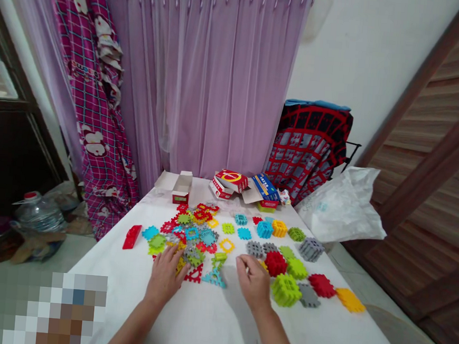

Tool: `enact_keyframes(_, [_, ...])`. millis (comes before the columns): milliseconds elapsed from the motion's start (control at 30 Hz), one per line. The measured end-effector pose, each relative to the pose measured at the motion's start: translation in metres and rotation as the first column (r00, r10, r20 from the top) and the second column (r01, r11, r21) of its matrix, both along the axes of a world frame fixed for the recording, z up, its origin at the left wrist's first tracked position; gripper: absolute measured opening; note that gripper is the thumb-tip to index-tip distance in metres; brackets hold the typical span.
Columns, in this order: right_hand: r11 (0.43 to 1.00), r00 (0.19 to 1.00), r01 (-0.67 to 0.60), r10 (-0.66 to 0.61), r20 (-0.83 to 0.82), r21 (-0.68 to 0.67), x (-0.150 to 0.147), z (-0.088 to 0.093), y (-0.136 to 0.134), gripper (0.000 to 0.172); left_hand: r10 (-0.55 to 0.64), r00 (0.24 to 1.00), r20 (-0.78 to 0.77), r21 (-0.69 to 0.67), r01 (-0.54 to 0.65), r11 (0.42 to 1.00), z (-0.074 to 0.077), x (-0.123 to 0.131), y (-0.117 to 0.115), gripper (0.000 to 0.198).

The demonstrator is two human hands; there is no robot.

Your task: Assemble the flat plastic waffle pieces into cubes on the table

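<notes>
My left hand [167,270] rests with fingers spread on the near side of a mixed pile of notched plastic building tiles [193,234] in red, blue, green, yellow and grey. Close to its fingertips lie a red triangular tile [194,274] and a light-blue triangular tile [215,278]. Over the bare cloth, my right hand [253,280] is curled closed; whatever its fingers may hold is hidden. Just right of it are a red stack of tiles [276,264] and a lime-green stack [286,290].
Sorted stacks cover the right side, among them a grey stack [311,249] and yellow tiles [350,299]. Opened cartons [231,181] and a small open box [181,188] stand at the back. A white plastic bag [341,207] is beyond the right edge. A red piece [131,237] lies left.
</notes>
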State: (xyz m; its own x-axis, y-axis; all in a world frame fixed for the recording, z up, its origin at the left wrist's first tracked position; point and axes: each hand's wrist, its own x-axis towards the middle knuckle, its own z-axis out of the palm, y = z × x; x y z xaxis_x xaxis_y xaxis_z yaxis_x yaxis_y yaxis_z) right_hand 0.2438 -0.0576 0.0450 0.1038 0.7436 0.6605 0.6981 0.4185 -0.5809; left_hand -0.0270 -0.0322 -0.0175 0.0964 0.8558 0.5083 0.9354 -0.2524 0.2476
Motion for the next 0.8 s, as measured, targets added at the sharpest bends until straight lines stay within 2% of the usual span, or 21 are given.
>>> enact_keyframes(67, [1.0,0.999,0.026,-0.026,0.042,-0.014,-0.03,-0.018,0.012,0.027,-0.012,1.0,0.024,-0.005,0.012,1.0,0.004,0.0,-0.001,0.042])
enact_keyframes(133, [0.997,0.992,0.074,-0.071,0.106,-0.032,-0.049,-0.039,0.02,0.034,-0.02,0.998,0.052,-0.008,0.02,1.0,0.007,0.0,-0.004,0.043])
enact_keyframes(233, [0.993,0.978,0.098,-0.085,0.193,-0.061,-0.06,-0.065,0.023,0.038,-0.039,0.997,0.071,-0.021,0.04,0.999,0.011,0.001,-0.007,0.047])
enact_keyframes(300, [0.995,0.974,0.087,-0.072,0.215,-0.059,-0.061,-0.071,0.023,0.035,-0.057,0.996,0.064,-0.049,0.06,0.997,0.013,0.002,-0.009,0.048])
enact_keyframes(433, [0.996,0.974,0.087,-0.085,0.209,0.0,-0.06,-0.063,0.026,0.029,-0.039,0.997,0.074,-0.087,0.045,0.995,0.015,0.003,-0.008,0.043])
enact_keyframes(500, [0.999,0.973,0.047,-0.049,0.225,0.014,-0.064,-0.055,0.025,0.027,-0.028,0.995,0.094,-0.079,0.035,0.996,0.014,0.004,-0.007,0.043])
enact_keyframes(600, [1.0,0.965,-0.008,0.013,0.26,-0.02,-0.077,-0.044,0.021,0.026,-0.026,0.993,0.112,-0.066,0.034,0.997,0.012,0.004,-0.006,0.044])
enact_keyframes(700, [0.996,0.958,0.02,0.005,0.288,-0.082,-0.092,-0.036,0.02,0.03,-0.024,0.994,0.107,-0.064,0.031,0.997,0.011,0.004,-0.006,0.044])
enact_keyframes(800, [0.99,0.951,0.052,-0.009,0.31,-0.131,-0.102,-0.034,0.024,0.025,-0.023,0.995,0.093,-0.066,0.029,0.997,0.011,0.004,-0.007,0.045])
